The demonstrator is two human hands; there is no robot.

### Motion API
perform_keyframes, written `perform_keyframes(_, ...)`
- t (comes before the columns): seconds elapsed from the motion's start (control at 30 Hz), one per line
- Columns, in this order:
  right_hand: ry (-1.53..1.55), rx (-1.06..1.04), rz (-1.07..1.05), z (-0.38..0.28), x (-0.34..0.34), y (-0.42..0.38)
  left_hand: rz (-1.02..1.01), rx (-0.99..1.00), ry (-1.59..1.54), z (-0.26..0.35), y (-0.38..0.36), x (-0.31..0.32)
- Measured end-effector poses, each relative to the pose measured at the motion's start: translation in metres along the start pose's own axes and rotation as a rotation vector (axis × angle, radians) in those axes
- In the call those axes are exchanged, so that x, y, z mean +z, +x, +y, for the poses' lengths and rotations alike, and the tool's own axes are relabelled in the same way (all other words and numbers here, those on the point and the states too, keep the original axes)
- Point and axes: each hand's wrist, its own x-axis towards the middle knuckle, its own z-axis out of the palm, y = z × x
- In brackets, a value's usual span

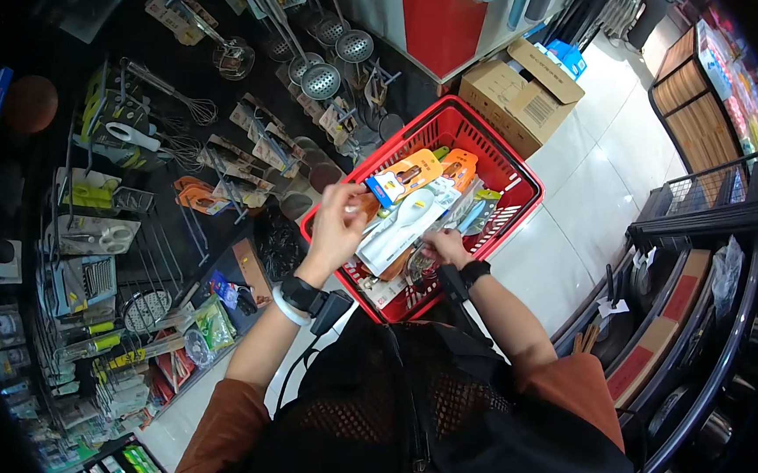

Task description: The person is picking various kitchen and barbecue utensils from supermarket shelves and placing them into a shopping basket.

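A red shopping basket (528, 172) stands before me, filled with packaged kitchen goods. My left hand (337, 229) is over its left side, fingers curled beside an orange carded pack (414, 170) with a blue edge. My right hand (450, 247) reaches inside the basket, its fingers closed at the edge of the packages, and what they grip is hidden. Between my hands lie a white long-handled spoon (414, 208) and a long white package (389, 248). Another orange pack (459, 167) lies at the far side, with a light-blue utensil (471, 217) near the right wall.
At left, a dark display wall carries skimmers (320, 80), whisks (178, 91) and carded tools on hooks. An open cardboard box (516, 101) stands beyond the basket on the tiled floor (564, 223). Shelves with a dark rail (727, 349) hold pans at right.
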Motion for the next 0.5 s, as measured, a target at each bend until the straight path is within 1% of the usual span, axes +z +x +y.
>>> perform_keyframes(0.07,0.038,-0.082,-0.030,0.003,-0.004,-0.011,-0.129,-0.012,-0.029,-0.001,-0.006,0.007)
perform_keyframes(0.1,-0.088,-0.191,-0.039,0.003,-0.004,-0.015,-0.156,-0.040,-0.040,0.010,-0.009,0.009)
perform_keyframes(0.13,-0.216,-0.307,-0.062,0.000,0.001,-0.020,-0.178,-0.047,-0.116,0.012,-0.008,0.013)
perform_keyframes(0.17,-0.341,-0.510,0.014,-0.001,0.009,-0.028,-0.231,-0.047,-0.057,0.016,-0.012,0.014)
perform_keyframes(0.2,-0.609,-0.551,0.031,-0.032,0.024,-0.061,-0.209,0.045,-0.007,0.033,-0.013,0.013)
perform_keyframes(0.27,-0.818,-0.722,-0.088,-0.076,0.053,-0.105,-0.159,0.006,0.008,0.055,-0.013,0.010)
perform_keyframes(0.3,-0.902,-0.790,-0.146,-0.091,0.067,-0.119,-0.134,0.004,0.015,0.051,-0.011,0.011)
perform_keyframes(0.33,-0.907,-0.800,-0.157,-0.089,0.076,-0.116,-0.078,-0.028,-0.019,0.043,-0.008,0.013)
perform_keyframes(0.37,-0.979,-0.933,-0.139,-0.087,0.084,-0.111,-0.026,-0.052,-0.056,0.035,-0.004,0.015)
perform_keyframes(0.4,-1.049,-1.072,-0.116,-0.089,0.093,-0.108,0.014,-0.112,-0.032,0.043,-0.002,0.006)
perform_keyframes(0.47,-1.055,-1.090,-0.118,-0.103,0.113,-0.118,0.139,-0.101,-0.058,0.056,0.002,-0.016)
perform_keyframes(0.5,-1.091,-1.126,-0.095,-0.113,0.123,-0.127,0.203,-0.088,-0.286,0.065,0.006,-0.027)
